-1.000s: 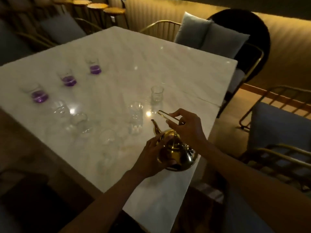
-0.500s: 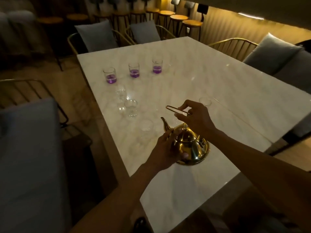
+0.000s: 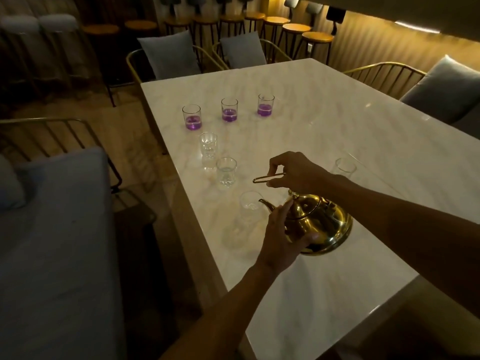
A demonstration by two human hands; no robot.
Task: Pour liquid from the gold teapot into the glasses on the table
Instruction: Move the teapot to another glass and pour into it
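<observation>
Dim room, white marble table (image 3: 337, 120). Right hand (image 3: 296, 170) pinching wire handle (image 3: 267, 177); left hand (image 3: 279, 236) cupping gold teapot (image 3: 318, 224) near front edge. Beyond: four clear glasses (image 3: 226, 173), three with purple liquid (image 3: 229, 109) (far row). Cushioned chairs (image 3: 168, 55), stools (image 3: 296, 29) behind.

Teapot (image 3: 319, 224) on the table (image 3: 337, 131) near edge, 3 glasses (image 3: 229, 110) in a row behind.

A polished gold teapot (image 3: 319, 224) is seen near the tabletop's near-left edge, spout pointing left toward a clear glass (image 3: 250, 203). Three glasses holding purple liquid (image 3: 229, 110) are lined up farther back; other glasses stand between.
</observation>
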